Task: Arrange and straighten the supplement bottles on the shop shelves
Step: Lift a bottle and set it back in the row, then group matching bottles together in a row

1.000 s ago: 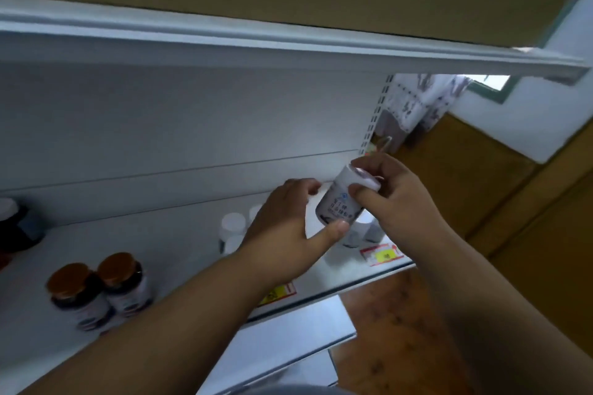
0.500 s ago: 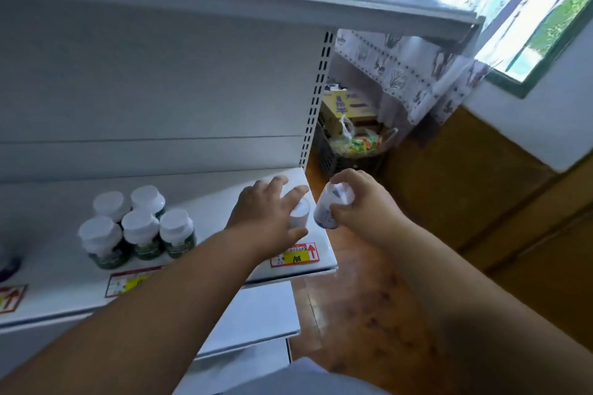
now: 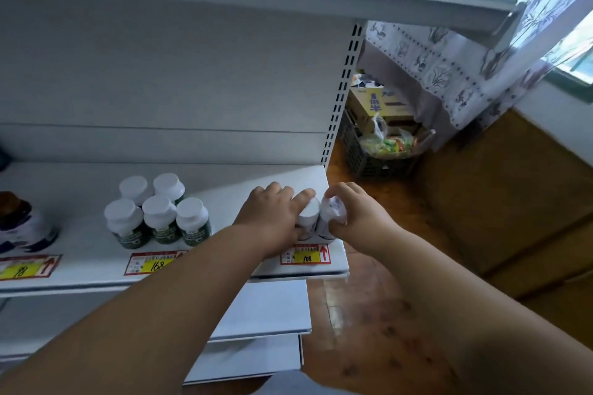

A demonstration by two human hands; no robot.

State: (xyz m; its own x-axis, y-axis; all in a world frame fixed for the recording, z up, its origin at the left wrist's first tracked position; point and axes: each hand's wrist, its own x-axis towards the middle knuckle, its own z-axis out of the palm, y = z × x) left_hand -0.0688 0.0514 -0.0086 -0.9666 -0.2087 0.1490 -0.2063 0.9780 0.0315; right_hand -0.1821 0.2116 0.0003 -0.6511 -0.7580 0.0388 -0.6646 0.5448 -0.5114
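Note:
Two small white supplement bottles stand side by side at the right end of the white shelf [image 3: 224,179]. My left hand [image 3: 269,218] grips the left bottle [image 3: 308,213], fingers curled over its white cap. The right bottle [image 3: 332,212] stands upright on the shelf next to it, and my right hand [image 3: 356,215] holds it round the top. Further left, several white-capped bottles with green labels [image 3: 160,218] stand in a tight group. A brown-capped bottle [image 3: 19,224] stands at the far left edge.
Red and yellow price tags [image 3: 306,255] run along the shelf's front lip. Lower shelves [image 3: 269,308] jut out beneath. Right of the shelving are a dark crate with boxes and bags [image 3: 378,144], a curtain [image 3: 449,67] and a wooden floor [image 3: 369,314].
My right hand has brought the white bottle down from mid-air and set it upright on the shelf beside the other. My left hand moved onto the neighbouring bottle. The view swung right and down.

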